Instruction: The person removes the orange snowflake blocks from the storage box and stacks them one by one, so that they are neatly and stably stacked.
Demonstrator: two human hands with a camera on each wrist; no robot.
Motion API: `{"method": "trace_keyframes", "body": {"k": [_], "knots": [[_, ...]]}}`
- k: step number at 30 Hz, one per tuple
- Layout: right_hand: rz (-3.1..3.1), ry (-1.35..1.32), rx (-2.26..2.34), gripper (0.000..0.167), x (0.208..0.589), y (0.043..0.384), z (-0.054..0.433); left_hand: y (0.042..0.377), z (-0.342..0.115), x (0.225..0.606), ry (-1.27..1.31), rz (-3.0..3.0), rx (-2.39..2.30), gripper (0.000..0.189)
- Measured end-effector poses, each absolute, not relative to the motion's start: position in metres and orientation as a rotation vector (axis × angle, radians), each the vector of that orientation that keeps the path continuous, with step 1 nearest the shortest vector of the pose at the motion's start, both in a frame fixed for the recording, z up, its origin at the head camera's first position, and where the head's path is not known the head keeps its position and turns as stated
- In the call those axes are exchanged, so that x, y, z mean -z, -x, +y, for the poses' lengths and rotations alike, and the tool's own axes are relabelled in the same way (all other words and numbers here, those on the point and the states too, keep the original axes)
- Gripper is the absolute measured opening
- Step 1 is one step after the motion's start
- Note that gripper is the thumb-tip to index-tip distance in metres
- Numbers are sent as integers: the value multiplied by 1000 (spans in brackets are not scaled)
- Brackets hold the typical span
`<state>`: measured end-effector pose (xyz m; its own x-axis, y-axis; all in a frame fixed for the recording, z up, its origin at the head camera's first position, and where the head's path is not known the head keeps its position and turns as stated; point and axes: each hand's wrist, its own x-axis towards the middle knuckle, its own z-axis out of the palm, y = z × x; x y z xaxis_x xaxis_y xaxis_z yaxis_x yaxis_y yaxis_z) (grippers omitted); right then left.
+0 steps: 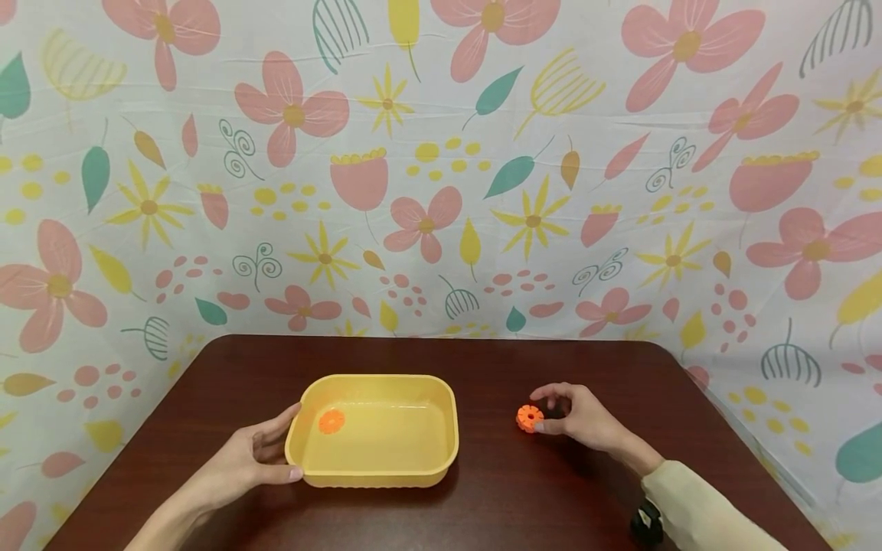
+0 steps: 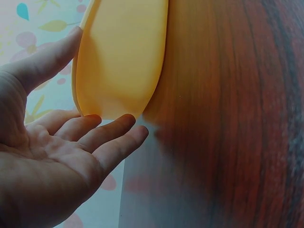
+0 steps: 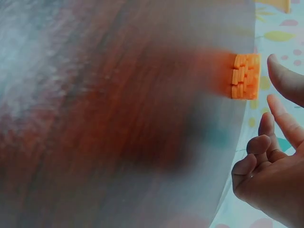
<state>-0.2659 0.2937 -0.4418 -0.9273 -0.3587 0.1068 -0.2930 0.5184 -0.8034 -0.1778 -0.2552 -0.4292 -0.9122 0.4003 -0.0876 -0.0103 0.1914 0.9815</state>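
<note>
A shallow yellow tray (image 1: pixel 386 480) stands on the brown table. My left hand (image 1: pixel 237 467) holds its left end, the thumb at the near corner and the fingers along the end wall; the left wrist view shows the same yellow tray (image 2: pixel 123 57) between thumb and fingers. Inside the tray, toward its left, lies an orange notched disc (image 1: pixel 331 421). On the table to the right is a short stack of orange notched discs (image 1: pixel 530 418), its layered side showing in the right wrist view. My right hand (image 1: pixel 586 417) is beside this stack, thumb and fingers spread and holding nothing.
The dark brown table (image 1: pixel 496 360) has rounded far corners. A white cloth with printed flowers (image 1: pixel 427 222) hangs behind it and at both sides. A black watch-like band (image 1: pixel 646 522) is at my right wrist, below the pale sleeve.
</note>
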Motion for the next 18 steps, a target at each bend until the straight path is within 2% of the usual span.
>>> {"method": "trace_keyframes", "body": {"k": [18], "knots": [[2669,708,1349,40,420,264,266,177,-256,429,-370,2143,-1779,98]]}}
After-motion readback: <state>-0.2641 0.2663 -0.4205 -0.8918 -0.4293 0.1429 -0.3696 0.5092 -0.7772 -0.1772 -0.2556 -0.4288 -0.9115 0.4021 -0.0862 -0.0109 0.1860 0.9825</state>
